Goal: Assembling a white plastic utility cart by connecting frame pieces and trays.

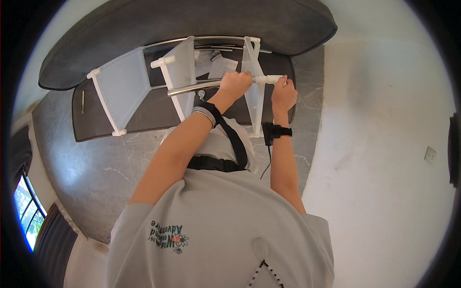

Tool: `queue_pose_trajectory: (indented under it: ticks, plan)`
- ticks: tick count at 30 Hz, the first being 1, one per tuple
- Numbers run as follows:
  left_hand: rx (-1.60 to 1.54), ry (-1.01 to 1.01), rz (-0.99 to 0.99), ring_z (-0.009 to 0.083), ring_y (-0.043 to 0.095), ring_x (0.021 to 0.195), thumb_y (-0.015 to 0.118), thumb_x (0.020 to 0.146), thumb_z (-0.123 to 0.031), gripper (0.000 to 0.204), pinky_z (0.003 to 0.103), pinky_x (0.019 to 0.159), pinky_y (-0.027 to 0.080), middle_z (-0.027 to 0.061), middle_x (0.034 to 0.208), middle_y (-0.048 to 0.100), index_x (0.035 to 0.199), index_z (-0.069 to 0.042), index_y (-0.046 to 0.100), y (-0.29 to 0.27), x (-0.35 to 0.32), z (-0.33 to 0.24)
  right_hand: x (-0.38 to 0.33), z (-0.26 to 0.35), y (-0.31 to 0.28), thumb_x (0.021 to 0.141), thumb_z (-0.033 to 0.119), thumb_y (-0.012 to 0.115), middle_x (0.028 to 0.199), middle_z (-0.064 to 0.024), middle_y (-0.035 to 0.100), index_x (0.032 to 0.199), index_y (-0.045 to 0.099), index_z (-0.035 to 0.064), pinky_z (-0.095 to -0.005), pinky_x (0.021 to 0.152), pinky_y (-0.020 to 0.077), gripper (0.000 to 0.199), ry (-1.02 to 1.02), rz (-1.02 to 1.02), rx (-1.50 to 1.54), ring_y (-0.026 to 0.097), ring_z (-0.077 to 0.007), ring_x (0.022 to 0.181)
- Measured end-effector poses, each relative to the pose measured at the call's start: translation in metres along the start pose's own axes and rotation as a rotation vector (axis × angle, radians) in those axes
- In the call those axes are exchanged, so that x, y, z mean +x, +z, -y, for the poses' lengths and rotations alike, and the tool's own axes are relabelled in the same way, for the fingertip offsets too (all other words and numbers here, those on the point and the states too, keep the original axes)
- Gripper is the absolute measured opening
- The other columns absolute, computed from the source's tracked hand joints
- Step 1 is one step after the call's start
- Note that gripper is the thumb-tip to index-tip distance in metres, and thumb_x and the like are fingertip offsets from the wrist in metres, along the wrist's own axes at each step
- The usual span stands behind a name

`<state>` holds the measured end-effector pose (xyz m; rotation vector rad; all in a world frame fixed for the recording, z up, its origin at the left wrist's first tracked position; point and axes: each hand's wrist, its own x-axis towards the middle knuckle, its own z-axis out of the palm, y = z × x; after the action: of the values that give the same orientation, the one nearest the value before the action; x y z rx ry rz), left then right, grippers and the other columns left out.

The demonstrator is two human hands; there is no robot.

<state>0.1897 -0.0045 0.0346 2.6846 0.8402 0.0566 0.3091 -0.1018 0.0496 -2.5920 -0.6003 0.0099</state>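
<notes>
A rack of white plastic frames with translucent mesh panels (126, 84) and shiny metal rods stands over a dark grey sofa. My left hand (234, 85) is closed around a metal rod (192, 88) near a white joint. My right hand (284, 93) grips the white plastic connector (269, 79) at the rod's right end. Both wrists wear bands; a small black device is strapped to my right wrist. A clear plastic bag of small parts (222, 67) lies on the sofa seat behind the rod.
The dark grey sofa (192, 24) curves across the top of the view. Below it is grey marble floor (96, 163). A white wall (384, 144) with a socket (430, 154) is on the right. A window (26, 211) shows at lower left.
</notes>
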Motion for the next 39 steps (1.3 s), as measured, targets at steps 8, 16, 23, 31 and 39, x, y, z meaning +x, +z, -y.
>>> queue_pose_trajectory:
  ticks: [8,16,23,31,39]
  plan:
    - [-0.051,0.024,0.192,0.0287,0.064,0.073,0.058,0.076,-0.019,0.015,0.037,0.066,0.052,0.0123,0.077,0.064,0.079,-0.006,0.063,-0.021,0.004,-0.001,0.000,-0.009,0.003,0.085,0.036,0.042,0.064,-0.0206,0.060,0.075,0.060,0.0026,-0.0467,0.057,0.0472,0.039,-0.042,0.007,0.059,0.060,-0.0386,0.062]
    - [-0.147,-0.011,0.341,0.0307,0.063,0.082,0.058,0.074,-0.020,0.020,0.040,0.075,0.050,0.0170,0.083,0.064,0.085,-0.005,0.066,-0.026,0.010,0.003,0.001,-0.009,0.004,0.085,0.036,0.043,0.063,-0.0195,0.060,0.074,0.060,0.0038,-0.0462,0.057,0.0469,0.038,-0.050,0.008,0.022,0.060,-0.0380,0.062]
    - [-0.232,0.005,0.413,0.0352,0.061,0.077,0.059,0.073,-0.023,0.025,0.043,0.072,0.049,0.0206,0.080,0.062,0.082,0.000,0.064,-0.020,0.020,0.010,0.003,-0.014,0.004,0.085,0.036,0.044,0.062,-0.0197,0.059,0.073,0.059,0.0037,-0.0457,0.056,0.0469,0.038,-0.051,0.058,0.071,0.060,-0.0376,0.061]
    - [-0.400,-0.077,0.700,0.0345,0.062,0.077,0.057,0.070,-0.023,0.029,0.040,0.071,0.049,0.0214,0.083,0.063,0.085,0.001,0.065,-0.020,0.031,0.014,0.003,-0.022,0.009,0.085,0.035,0.045,0.060,-0.0188,0.059,0.072,0.058,0.0045,-0.0458,0.055,0.0472,0.036,-0.079,0.060,0.053,0.060,-0.0374,0.059]
    - [-0.322,0.079,0.265,0.0352,0.060,0.075,0.058,0.076,-0.023,0.024,0.043,0.068,0.047,0.0192,0.076,0.061,0.088,-0.003,0.056,-0.029,0.003,0.033,0.020,-0.022,0.011,0.085,0.037,0.044,0.065,-0.0209,0.060,0.076,0.061,0.0031,-0.0469,0.059,0.0472,0.039,-0.047,-0.007,0.078,0.060,-0.0392,0.064]
